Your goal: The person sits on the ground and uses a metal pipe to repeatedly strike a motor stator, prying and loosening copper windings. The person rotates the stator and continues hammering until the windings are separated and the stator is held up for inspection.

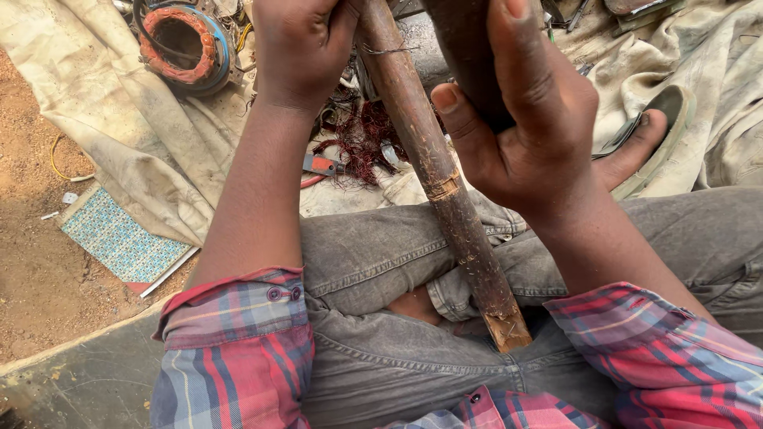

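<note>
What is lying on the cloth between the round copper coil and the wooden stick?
In the head view, between the coil and the stick runs the left hand's forearm; beyond it lie tangled reddish wire and a red-handled tool.

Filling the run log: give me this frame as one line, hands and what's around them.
left hand: gripping wooden stick | right hand: wrapped on dark handle | stick end in lap | ground: red wire tangle, motor coil

Single view, worn on the head, aimed steeply down over the lap, held very near the hands, cloth (159,159) and dirt ground (32,262) caught at left.
</note>
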Motion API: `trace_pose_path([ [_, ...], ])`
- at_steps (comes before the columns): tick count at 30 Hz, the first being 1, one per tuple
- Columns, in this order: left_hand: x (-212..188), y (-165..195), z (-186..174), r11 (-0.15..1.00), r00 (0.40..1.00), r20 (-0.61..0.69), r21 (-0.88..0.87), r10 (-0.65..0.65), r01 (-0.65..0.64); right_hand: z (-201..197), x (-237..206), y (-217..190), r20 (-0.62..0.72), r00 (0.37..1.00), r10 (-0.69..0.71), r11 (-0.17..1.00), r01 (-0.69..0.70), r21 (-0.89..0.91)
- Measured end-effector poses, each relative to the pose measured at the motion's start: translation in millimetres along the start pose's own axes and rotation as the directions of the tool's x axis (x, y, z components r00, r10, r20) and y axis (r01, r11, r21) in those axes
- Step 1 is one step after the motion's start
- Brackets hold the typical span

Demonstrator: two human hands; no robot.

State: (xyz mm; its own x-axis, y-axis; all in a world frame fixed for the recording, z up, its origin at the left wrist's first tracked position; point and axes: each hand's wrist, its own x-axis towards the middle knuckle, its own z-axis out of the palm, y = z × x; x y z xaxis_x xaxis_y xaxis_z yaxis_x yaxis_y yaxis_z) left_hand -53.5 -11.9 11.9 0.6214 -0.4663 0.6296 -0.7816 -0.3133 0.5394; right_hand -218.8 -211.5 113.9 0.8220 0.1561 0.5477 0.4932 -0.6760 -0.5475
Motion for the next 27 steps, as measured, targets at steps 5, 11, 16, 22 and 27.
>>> trace_pose_path([
  [5,-1,-3,2,0.991,0.995,-0.021,0.096,0.093,-0.091,9,-5,9,0.200,0.958,0.207,0.977,-0.192,-0.090],
  [11,1,-6,1,1.000,0.999,-0.047,-0.012,0.006,-0.007,-10,-11,5,0.000,0.990,0.139,0.988,-0.139,0.064],
  [16,1,-3,-2,0.997,0.998,-0.032,-0.049,0.059,-0.060,-9,-9,8,-0.040,0.994,0.101,0.989,-0.096,0.108],
  [22,4,6,-9,0.997,1.000,0.028,-0.077,0.014,-0.012,0,-12,13,-0.058,0.988,0.143,0.972,-0.129,0.196],
  [27,10,12,-17,0.982,0.986,0.061,-0.118,0.152,-0.145,-2,-15,20,-0.071,0.989,0.127,0.980,-0.114,0.162],
])
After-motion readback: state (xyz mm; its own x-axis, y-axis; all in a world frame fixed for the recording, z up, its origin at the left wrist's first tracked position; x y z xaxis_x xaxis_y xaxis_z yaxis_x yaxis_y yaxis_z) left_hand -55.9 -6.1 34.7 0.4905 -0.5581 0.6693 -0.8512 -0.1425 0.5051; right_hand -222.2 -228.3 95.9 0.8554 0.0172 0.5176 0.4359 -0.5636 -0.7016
